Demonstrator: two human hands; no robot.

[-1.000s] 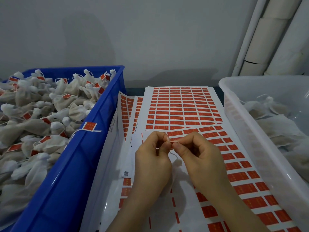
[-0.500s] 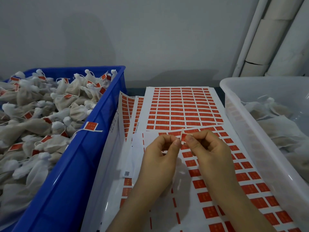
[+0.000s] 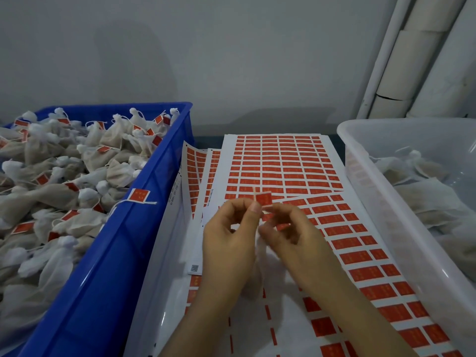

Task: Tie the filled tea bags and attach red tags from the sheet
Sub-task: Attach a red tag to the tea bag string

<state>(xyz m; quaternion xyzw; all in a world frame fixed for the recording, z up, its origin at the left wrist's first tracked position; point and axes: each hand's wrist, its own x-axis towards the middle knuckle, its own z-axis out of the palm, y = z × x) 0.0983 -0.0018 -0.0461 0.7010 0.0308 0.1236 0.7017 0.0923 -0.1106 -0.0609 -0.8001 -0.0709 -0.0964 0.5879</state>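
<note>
Above the sheets of red tags, my left hand pinches a small red tag between thumb and forefinger, holding it upright with a thin white string at its left edge. My right hand hovers just right of and below the tag with its fingers loosely curled; whether it touches the string cannot be told. A white tea bag hangs beneath my hands, mostly hidden by them.
A blue crate on the left holds several tied, tagged tea bags; one tag hangs over its rim. A clear plastic bin on the right holds untied bags. A grey wall and white pipes stand behind.
Both hands pinched together at the string before. The red tag now stands folded and raised in my left fingers, and my right hand has loosened and dropped slightly.
</note>
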